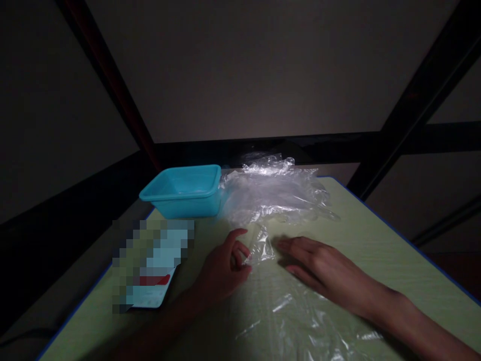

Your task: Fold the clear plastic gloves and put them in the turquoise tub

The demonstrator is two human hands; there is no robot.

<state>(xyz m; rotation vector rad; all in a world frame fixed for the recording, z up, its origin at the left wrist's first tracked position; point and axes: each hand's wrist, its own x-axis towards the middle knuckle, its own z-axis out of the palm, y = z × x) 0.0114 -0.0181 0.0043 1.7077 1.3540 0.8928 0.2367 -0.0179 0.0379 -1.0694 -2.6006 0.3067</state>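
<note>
My left hand [223,268] is beside a small folded piece of clear plastic film [263,245]. Its index finger and thumb are apart, the other fingers curl inward, and the fingertips come up to the film's left edge. To the right of that piece, my right hand [315,260] lies palm down, low over the table, fingers extended and holding nothing. Beyond both hands spreads a crumpled heap of thin clear plastic gloves [274,195], some with finger-shaped ends. Nearer to me, more clear film [300,321] lies flat between my forearms.
A turquoise plastic basin [184,205] stands at the back left of the pale green table [376,240], which has a blue edge. A phone-like device [154,296] with a lit, partly pixelated screen lies at left. Dark bars [263,150] and a grey wall are behind the table.
</note>
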